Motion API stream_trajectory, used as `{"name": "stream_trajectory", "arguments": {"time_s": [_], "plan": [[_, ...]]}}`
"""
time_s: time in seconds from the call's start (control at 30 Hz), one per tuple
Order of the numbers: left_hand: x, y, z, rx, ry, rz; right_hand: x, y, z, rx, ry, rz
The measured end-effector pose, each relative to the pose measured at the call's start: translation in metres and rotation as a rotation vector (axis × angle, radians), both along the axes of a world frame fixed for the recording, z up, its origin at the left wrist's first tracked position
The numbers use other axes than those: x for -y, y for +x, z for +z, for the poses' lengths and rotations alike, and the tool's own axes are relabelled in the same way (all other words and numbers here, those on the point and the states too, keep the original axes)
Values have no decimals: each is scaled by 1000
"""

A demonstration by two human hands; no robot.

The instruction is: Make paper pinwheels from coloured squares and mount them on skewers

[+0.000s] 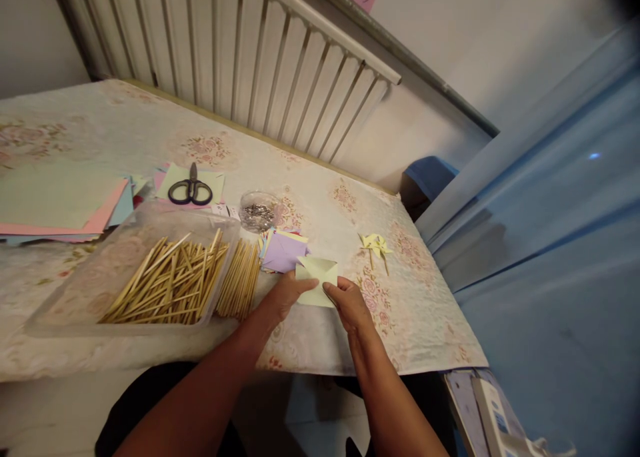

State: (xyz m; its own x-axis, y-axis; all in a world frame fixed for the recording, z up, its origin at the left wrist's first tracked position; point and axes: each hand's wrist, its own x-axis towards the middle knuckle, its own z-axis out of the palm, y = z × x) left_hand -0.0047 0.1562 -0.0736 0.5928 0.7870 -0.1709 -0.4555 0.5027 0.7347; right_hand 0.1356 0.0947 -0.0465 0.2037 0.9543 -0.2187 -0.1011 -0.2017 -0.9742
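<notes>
Both our arms reach out; our left hand point(286, 296) and right hand point(349, 302) pinch the pale yellow folded paper square point(317, 278) between them. We press each fold flat, corners matched, purple paper pile point(283, 251) just beyond.

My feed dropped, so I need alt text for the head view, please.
Both hands, left hand and right hand, pinch a pale yellow folded paper square over a floral tablecloth. Beside them lie a clear plastic tray of wooden sticks, black scissors and a finished yellow paper pinwheel.
</notes>
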Motion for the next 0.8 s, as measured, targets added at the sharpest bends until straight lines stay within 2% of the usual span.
{"name": "stream_trajectory", "arguments": {"time_s": [0.23, 0.4, 0.57, 0.8], "plan": [[2, 1, 4, -85, 21, -12, 1, 3, -3, -36, 19, -1], [2, 3, -1, -172, 88, -44, -1, 2, -2, -43, 12, -79], [3, 3, -1, -180, 133, -30, -5, -1, -1, -21, 47, -167], [4, 3, -3, -141, 113, -84, -6, -1, -5, 32, 47, -213]]}}
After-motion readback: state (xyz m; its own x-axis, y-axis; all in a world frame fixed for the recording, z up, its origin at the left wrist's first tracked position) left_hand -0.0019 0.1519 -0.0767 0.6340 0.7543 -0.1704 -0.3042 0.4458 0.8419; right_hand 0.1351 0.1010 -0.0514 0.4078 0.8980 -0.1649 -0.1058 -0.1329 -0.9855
